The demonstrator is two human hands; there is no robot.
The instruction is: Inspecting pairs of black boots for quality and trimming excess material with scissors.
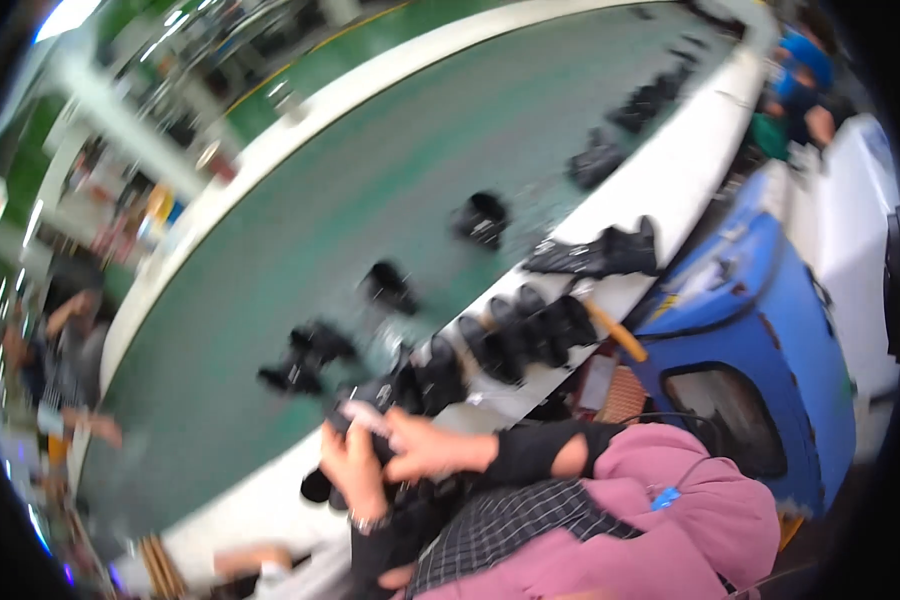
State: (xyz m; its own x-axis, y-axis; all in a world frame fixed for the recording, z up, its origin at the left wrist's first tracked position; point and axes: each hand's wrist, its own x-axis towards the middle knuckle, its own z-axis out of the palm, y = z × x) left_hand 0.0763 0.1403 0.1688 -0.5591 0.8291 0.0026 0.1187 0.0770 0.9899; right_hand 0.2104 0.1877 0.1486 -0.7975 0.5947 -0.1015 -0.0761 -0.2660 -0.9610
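My left hand [353, 478], with a bracelet at the wrist, and my right hand [430, 446] meet at the near rim of the conveyor. Their fingers are closed around a black shoe [381, 448], largely covered by the hands and blurred. A pale pink piece [366, 415] shows at its top by the right fingers; its kind is unclear. Just beyond my hands, a row of black shoes [490, 348] lines the white ledge [530, 380]. More black shoes [388, 287] are spaced out on the green conveyor belt [360, 225].
A tool with a yellow-orange handle [615, 325] lies across the ledge near a black boot [600, 252]. On my right stands a blue machine [805, 350] with a dark window. Another person's arm [253, 558] reaches in at lower left. Co-workers [75, 350] stand across the belt.
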